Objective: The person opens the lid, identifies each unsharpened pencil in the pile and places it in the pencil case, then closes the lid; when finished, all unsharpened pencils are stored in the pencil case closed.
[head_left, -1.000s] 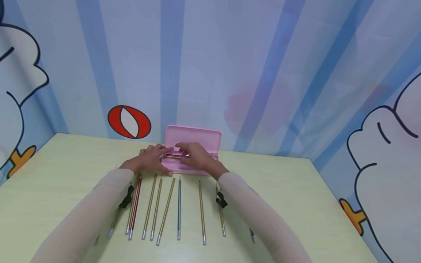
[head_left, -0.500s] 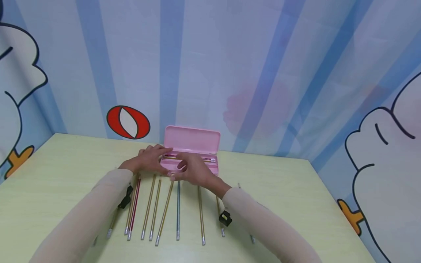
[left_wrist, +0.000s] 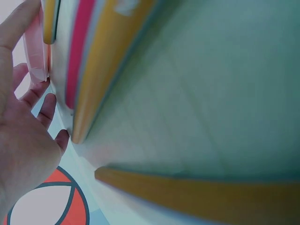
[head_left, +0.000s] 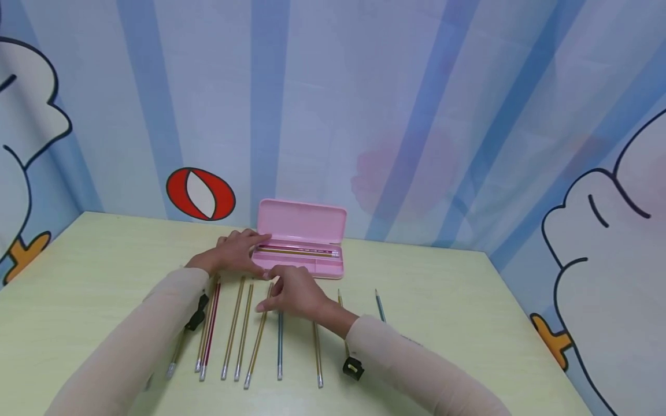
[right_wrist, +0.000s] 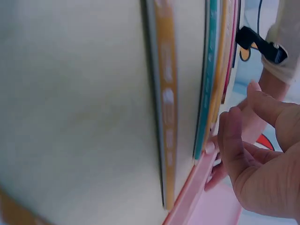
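Observation:
A pink pencil case [head_left: 328, 268] lies with its lid raised at the back of the table; a gold pencil [head_left: 296, 251] and a pink patterned pencil rest in its rear compartment. At the case's left end is my left hand [head_left: 234, 253], index finger and thumb spread along that end and touching it. My right hand [head_left: 296, 294] hovers in front of the case, thumb and fingers apart, holding nothing. Beneath it are a gold pencil [head_left: 254, 358] and a blue pencil [head_left: 280, 346]. In the right wrist view, my right hand's fingers [right_wrist: 232, 136] bend loosely.
More pencils lie in a row, erasers nearer me, including a red pencil [head_left: 209, 341], a gold pencil [head_left: 318, 358] and another blue pencil [head_left: 380, 305] by the right sleeve. Behind the table [head_left: 426, 289] hangs a blue striped curtain [head_left: 322, 115].
My right hand has come out of the pencil case and moved toward me, over the pencil row. The gold pencil it touched now lies in the case. My left hand has stayed at the case.

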### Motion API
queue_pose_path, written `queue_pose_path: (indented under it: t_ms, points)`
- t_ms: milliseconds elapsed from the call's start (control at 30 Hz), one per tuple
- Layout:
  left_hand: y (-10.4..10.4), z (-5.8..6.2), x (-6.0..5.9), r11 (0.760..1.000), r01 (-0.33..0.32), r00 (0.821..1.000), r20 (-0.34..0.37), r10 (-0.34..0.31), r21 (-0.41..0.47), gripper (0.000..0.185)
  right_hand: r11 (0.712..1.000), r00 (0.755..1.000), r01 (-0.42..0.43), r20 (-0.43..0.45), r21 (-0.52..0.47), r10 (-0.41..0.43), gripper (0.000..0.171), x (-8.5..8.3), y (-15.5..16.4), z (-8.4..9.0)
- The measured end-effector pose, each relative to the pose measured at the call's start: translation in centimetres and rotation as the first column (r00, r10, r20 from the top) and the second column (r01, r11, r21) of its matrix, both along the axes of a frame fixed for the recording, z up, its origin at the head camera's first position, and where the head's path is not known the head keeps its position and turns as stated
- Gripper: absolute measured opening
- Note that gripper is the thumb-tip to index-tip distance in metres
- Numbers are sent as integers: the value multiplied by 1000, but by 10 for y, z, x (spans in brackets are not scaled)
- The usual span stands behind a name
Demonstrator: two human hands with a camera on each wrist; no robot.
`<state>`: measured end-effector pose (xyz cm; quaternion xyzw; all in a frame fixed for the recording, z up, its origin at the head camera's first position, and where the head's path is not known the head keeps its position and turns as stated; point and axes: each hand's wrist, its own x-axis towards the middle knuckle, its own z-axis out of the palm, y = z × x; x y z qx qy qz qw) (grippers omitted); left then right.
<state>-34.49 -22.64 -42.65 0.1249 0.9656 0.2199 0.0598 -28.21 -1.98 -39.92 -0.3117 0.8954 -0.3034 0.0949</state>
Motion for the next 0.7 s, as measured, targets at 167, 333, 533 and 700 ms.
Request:
queue_pose_path:
  t_ms: [167, 333, 533, 700]
  points:
    - [-1, 0, -1, 1000, 16, 1000, -20, -16, -11, 98, 1000, 1000, -13, -2, 21, 14, 57, 8, -3, -4]
    - [-1, 2, 1, 1000, 18, 999, -29, -18, -4, 97, 999, 1000, -18, 2, 47, 18, 49, 13, -8, -5]
    - [-1, 2, 1, 1000, 21, 1000, -21, -21, -2, 99, 995, 996, 28, 76, 94, -35, 45, 18, -14, -8]
    - [-3, 0, 0, 1000, 26, 999, -23, -26, 0, 100, 990, 998, 28, 54, 137, -36, 40, 18, -19, -8]
